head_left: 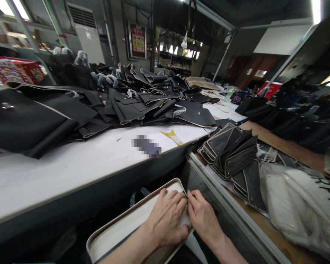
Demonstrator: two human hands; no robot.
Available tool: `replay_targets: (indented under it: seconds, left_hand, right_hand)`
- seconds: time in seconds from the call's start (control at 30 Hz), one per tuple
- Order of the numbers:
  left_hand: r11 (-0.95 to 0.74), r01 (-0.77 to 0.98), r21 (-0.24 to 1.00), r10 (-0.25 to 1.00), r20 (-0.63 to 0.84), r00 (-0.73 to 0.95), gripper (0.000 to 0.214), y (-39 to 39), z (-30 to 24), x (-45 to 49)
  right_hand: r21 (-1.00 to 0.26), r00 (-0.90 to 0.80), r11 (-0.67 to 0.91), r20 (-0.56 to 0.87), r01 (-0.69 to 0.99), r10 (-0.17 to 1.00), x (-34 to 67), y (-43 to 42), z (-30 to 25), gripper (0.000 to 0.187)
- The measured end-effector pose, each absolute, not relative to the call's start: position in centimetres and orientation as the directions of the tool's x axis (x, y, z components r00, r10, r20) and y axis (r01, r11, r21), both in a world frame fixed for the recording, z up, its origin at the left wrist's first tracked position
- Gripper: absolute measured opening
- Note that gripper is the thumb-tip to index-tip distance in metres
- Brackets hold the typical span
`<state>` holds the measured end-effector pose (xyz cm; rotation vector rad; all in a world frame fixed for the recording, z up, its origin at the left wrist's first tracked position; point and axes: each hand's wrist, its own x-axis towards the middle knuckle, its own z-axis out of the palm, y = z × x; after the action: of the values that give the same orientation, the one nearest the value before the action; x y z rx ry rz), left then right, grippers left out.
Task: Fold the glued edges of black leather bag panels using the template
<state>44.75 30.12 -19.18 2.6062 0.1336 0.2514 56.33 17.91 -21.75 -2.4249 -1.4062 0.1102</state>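
Note:
A shallow, tray-like bag piece (132,212), cream inside with a raised brownish rim, lies tilted in front of me at the table's front edge. My left hand (168,216) rests over its inside, fingers bent and pressed to the rim near the far right corner. From outside that corner, my right hand (202,213) pinches the same rim between thumb and fingers. A small dark strip (185,194) shows between the two sets of fingertips; whether it is part of the rim, I cannot tell. The left forearm covers part of the piece.
Black leather-like pieces (143,104) are heaped on the white table (71,165). A yellow cut-out (172,136) and a blurred dark item (146,146) lie near its edge. To the right are stacked dark panels (236,157) and a plastic-wrapped bundle (286,205).

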Motion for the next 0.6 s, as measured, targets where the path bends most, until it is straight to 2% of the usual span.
replay_targets:
  seconds: [0.07,0.13,0.33,0.47,0.53,0.6]
  left_hand:
    - [-0.859,0.045,0.511,0.147,0.161,0.976,0.036,30.1,-19.3,44.8]
    - [-0.86,0.037,0.509,0.138,0.162,0.977,0.037,30.1,-19.4,44.7]
    - [-0.857,0.065,0.512,0.163,0.15,0.975,0.029,29.8,-19.5,44.6]
    - [-0.867,0.071,0.493,0.183,0.181,0.966,0.035,29.8,-19.9,44.5]
    - [-0.885,0.037,0.463,0.149,0.207,0.967,0.044,30.0,-20.5,44.7]
    - [-0.912,0.01,0.41,0.108,0.217,0.97,0.043,30.4,-21.5,45.3]
  right_hand:
    - [-0.127,0.452,-0.441,0.07,0.888,0.889,56.2,18.3,-21.5,0.033]
    - [-0.01,0.404,-0.404,0.056,0.915,0.913,56.3,18.6,-21.4,0.031]
    - [0.004,0.28,-0.28,0.058,0.96,0.958,56.3,18.5,-21.3,0.021]
    - [-0.006,0.198,-0.203,0.255,0.979,0.946,56.8,17.2,-22.9,0.025]
    - [0.08,0.085,-0.121,0.354,0.989,0.932,58.1,16.5,-24.7,0.028]
    - [0.216,-0.08,-0.008,0.397,0.976,0.914,60.0,16.3,-26.8,0.025]
